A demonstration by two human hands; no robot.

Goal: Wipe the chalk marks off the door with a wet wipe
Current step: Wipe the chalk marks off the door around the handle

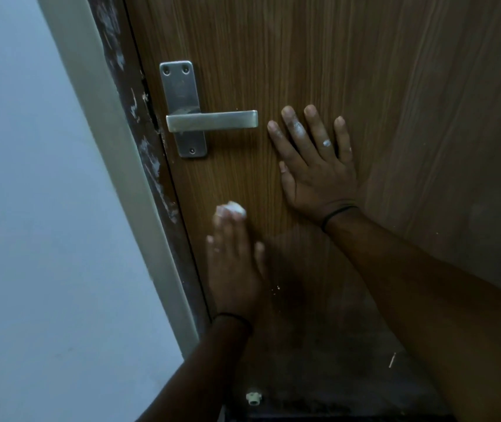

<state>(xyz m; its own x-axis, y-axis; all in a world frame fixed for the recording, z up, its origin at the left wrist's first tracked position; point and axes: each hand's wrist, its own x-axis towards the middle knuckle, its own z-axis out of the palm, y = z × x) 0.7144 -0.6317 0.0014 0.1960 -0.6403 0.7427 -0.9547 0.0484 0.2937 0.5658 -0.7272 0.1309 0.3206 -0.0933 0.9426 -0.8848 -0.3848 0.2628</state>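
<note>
Door [334,56]: brown wood-grain panel, smooth, grain running vertical.
Wet wipe [233,209]: white crumpled lump, under the left fingertips, below the handle.
Left hand [232,269]: blurred, fingers seem straight, pressing the wipe on the door.
Right hand [316,166]: flat, fingers spread and released, white dust on them.
Handle [212,120]: brushed metal lever, long axis horizontal, its tip just beside the right fingertips.

No text, label, brand or number can be read anywhere in this view. The door [304,56] shows only wood grain, and the handle plate [179,86] carries bare metal with screws, no marking.
</note>
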